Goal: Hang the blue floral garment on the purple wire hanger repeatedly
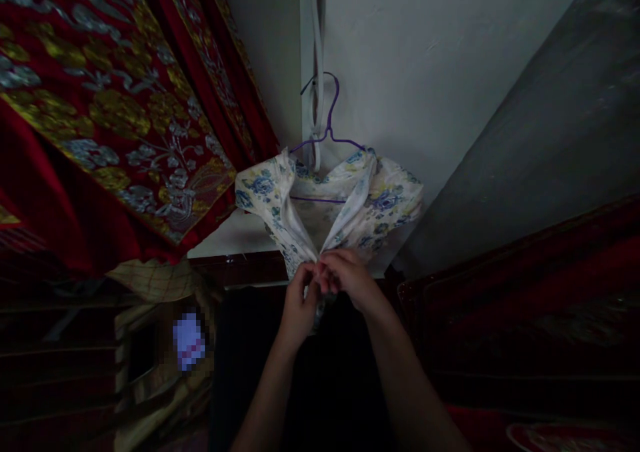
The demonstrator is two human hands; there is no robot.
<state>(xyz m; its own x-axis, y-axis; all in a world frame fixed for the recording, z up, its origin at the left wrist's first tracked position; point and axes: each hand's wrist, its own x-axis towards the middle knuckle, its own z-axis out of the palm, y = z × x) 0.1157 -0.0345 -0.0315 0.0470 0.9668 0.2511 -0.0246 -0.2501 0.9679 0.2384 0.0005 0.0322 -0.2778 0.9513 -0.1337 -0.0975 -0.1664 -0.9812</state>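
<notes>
A white garment with blue flowers [380,202] hangs on a purple wire hanger [330,115] against a pale wall. Both my hands meet at its front opening, just below the collar. My left hand [300,302] pinches the left edge of the cloth. My right hand [347,275] has its fingers closed on the right edge, touching the left hand. Whatever small part they grip between the fingertips is hidden.
A red curtain with gold and silver flowers [115,105] hangs at the left. A white strap [316,59] runs down the wall corner behind the hanger. Dark red furniture [525,305] stands at the right, dark wooden shelves [60,352] at the lower left.
</notes>
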